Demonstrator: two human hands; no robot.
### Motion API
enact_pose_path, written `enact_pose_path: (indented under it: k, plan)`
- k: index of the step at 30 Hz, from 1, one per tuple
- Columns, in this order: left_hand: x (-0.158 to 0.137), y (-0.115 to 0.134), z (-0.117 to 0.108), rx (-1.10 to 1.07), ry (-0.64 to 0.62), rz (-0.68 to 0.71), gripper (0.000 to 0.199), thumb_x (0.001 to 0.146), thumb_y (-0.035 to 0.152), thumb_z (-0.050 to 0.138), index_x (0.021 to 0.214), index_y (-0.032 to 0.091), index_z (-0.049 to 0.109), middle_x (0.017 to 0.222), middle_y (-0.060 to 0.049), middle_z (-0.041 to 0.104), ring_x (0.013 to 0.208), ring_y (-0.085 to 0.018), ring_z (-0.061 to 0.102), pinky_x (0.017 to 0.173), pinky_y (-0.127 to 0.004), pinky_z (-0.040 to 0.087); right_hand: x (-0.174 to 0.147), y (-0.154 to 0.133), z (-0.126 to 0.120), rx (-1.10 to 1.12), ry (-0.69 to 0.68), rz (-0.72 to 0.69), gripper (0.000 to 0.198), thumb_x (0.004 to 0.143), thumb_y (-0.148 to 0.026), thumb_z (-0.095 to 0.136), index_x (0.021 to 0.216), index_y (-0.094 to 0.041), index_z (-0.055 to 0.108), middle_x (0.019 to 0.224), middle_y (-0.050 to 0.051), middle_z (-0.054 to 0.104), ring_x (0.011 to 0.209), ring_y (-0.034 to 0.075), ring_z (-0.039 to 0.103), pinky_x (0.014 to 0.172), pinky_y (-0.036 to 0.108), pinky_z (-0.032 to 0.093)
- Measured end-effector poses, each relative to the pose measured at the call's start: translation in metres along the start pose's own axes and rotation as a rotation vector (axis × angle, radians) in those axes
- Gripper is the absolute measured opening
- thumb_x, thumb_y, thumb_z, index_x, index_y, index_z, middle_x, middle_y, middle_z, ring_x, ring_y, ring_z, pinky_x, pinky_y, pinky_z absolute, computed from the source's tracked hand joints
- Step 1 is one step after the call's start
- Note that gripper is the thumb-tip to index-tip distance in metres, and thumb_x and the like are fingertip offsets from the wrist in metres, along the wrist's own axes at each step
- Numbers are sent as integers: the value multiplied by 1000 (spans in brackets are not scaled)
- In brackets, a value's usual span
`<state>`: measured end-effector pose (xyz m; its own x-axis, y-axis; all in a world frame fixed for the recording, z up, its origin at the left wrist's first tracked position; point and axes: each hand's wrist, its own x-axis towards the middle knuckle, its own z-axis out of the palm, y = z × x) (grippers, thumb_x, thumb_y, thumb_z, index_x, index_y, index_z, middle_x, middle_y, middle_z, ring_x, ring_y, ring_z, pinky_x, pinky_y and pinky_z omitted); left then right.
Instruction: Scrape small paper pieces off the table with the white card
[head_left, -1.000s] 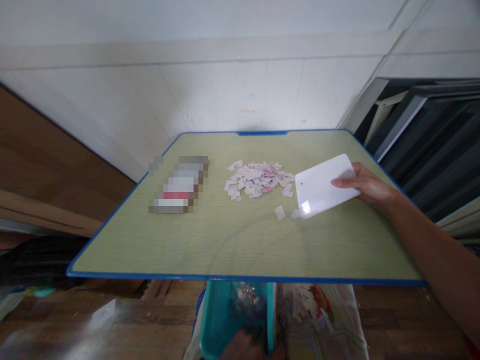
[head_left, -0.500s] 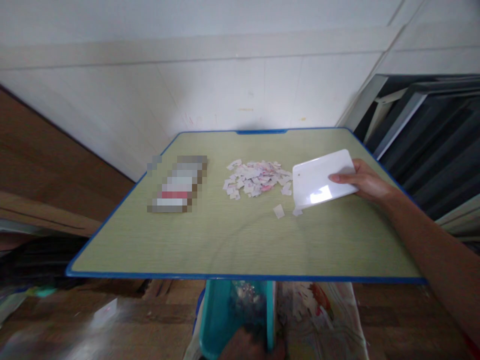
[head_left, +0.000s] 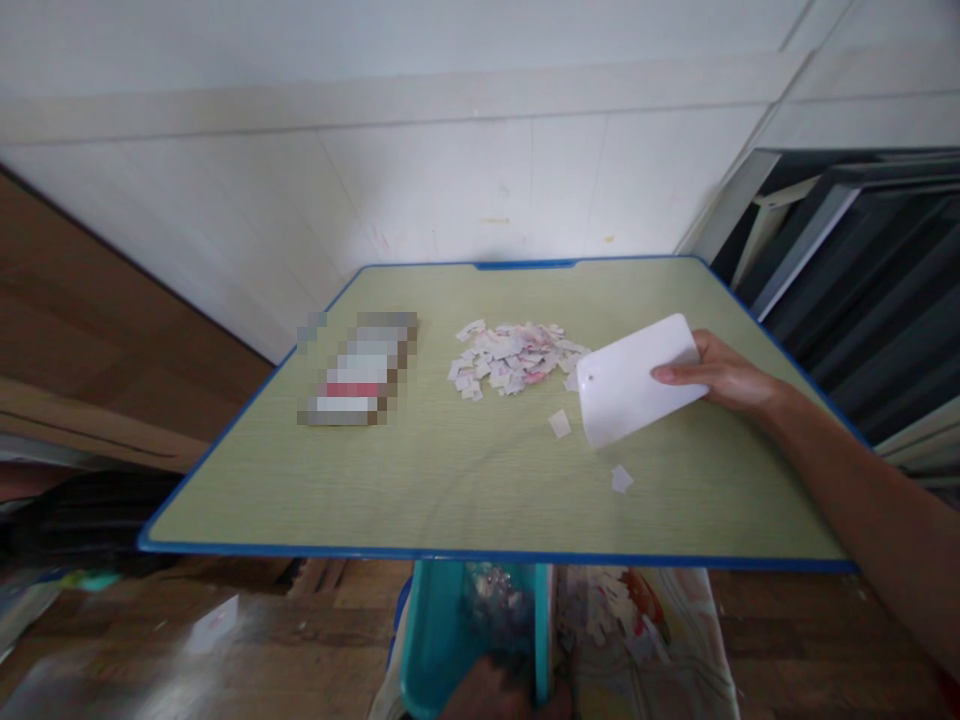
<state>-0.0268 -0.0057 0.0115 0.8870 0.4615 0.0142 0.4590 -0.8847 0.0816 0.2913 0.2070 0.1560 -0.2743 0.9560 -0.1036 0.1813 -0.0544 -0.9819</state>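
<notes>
My right hand [head_left: 716, 372] holds a flat white board [head_left: 637, 380] with rounded corners and a small dot near one corner, thumb on top. The board is tilted above the right half of the table, its left corner by the edge of a heap of small paper scraps [head_left: 514, 355]. One loose scrap [head_left: 559, 424] lies just left of the board; another scrap [head_left: 621, 480] is nearer the front edge. My left hand is out of view.
The table [head_left: 337, 490] has a blue rim. A pixelated flat item [head_left: 356, 370] lies on its left. Below the front edge are a teal bin [head_left: 427, 640] and a cloth [head_left: 690, 640] with scraps. Dark panels [head_left: 862, 240] lean at the right; a blurred shape fills the bottom centre.
The white board has come slightly nearer and tilted differently, still in my right hand. One scrap moved from under its lower edge toward the table's front.
</notes>
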Motion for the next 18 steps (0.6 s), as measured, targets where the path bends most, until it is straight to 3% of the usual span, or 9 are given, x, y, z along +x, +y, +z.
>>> enact_pose_path:
  k: [4,9,18]
  plan:
    - [1,-1,2,-11,-6,13,22,74,19,50,96,21,48,53,5,57,37,-11,46,33,-21,26,4,-1,4,-4,100,7,21,56,-27,68,75,-19,64,70,1,64,54,13,57,48,24,44]
    - [1,-2,2,3,25,26,21,77,16,45,98,20,47,54,5,56,39,-10,46,34,-21,28,4,-2,10,58,219,-48,23,56,-27,68,78,-20,63,71,0,63,55,13,57,50,24,44]
    - [-1,-3,6,-8,1,47,21,77,19,46,98,20,47,51,6,53,37,-10,43,33,-20,25,1,-4,21,-14,85,-36,21,56,-28,68,74,-19,64,71,0,64,56,13,57,50,24,45]
